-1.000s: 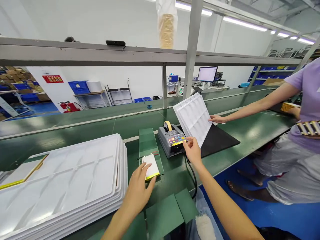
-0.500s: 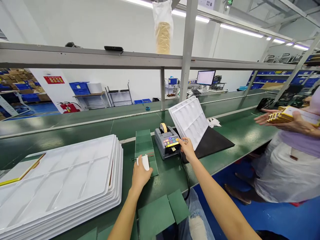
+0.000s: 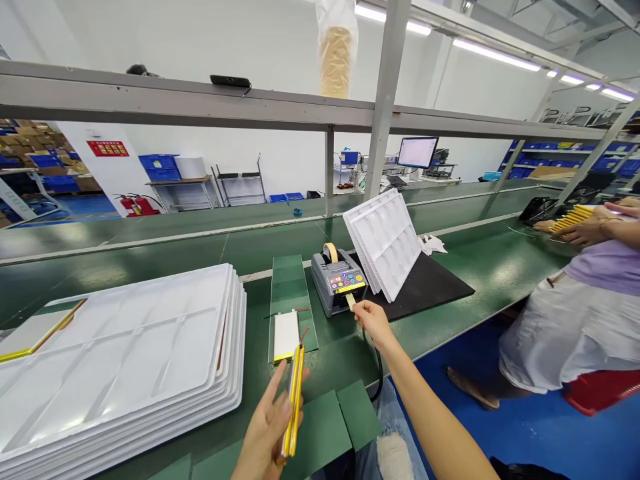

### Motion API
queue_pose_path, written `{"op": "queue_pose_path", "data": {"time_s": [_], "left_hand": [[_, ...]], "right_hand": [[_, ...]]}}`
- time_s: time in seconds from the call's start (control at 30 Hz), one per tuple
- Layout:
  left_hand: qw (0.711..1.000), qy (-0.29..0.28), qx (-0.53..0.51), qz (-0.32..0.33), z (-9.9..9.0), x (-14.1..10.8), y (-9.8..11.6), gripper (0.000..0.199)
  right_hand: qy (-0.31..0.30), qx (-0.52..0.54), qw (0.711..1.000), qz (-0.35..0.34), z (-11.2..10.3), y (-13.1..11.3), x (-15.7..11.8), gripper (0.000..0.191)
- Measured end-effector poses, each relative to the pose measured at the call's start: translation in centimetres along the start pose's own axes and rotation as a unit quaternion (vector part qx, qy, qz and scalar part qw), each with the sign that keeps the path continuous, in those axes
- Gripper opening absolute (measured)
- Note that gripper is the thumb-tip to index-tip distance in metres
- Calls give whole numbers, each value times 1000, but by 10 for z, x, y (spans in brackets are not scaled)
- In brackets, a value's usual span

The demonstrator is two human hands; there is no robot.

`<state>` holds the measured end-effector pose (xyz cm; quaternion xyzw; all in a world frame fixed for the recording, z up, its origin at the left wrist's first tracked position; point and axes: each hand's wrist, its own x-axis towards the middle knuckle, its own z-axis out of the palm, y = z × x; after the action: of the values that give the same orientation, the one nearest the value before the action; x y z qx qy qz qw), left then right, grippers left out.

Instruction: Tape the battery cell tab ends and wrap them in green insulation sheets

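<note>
My left hand [image 3: 270, 423] is closed round yellow-edged battery cells [image 3: 293, 407], held edge-on with a red wire at the top; it looks like two together. Just beyond it a white battery cell [image 3: 286, 333] with a yellow lower edge lies flat on a green board [image 3: 289, 280]. With thumb and forefinger my right hand [image 3: 374, 323] pinches a short strip of tape [image 3: 351, 302] at the front of a grey tape dispenser [image 3: 334, 283]. A tape roll [image 3: 330, 253] sits on top of the dispenser.
Stacked white trays [image 3: 150, 347] fill the bench's left side. More white trays [image 3: 387, 243] lean behind the dispenser by a black mat [image 3: 440, 287]. A metal post [image 3: 385, 100] rises behind. At right a co-worker's hands [image 3: 590, 227] hold several yellow-edged cells.
My left hand has come back from the green board and now holds cells upright, leaving one cell lying there. My right hand has dropped from the dispenser's panel to the tape. The co-worker has shifted.
</note>
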<state>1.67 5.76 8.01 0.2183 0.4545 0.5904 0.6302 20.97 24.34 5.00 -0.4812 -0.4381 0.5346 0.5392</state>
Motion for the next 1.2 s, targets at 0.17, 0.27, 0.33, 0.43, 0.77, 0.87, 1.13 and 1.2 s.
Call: {"op": "queue_pose_path", "data": {"time_s": [0.17,0.27,0.33,0.43,0.77,0.87,1.13,1.2], "left_hand": [[993,-16,-116,-25,-4,-7,-7,55],[981,-46,-186,-13,-3,-5,-12,64],[977,-54,-204,-7,-2,-7,-14,65],[987,-23,-160,3,-4,-13,-16,51],[980,-8,196,26,0,-26,-9,59],[951,-88,296,23,9,-32,-4,50],[875,-206,436,-47,23,-43,7,37],[869,-206,447,-46,25,-45,7,39]], "right_hand": [[78,43,995,-54,-3,13,-15,38],[116,71,989,-60,4,17,-11,50],[121,80,988,-51,12,17,-3,57],[125,83,987,-47,21,15,8,60],[-3,38,991,-127,11,-15,-51,44],[-163,-21,980,-110,-1,-40,-90,41],[-451,-274,842,-108,-11,-85,-130,64],[-464,-305,824,-118,-11,-86,-131,66]]}}
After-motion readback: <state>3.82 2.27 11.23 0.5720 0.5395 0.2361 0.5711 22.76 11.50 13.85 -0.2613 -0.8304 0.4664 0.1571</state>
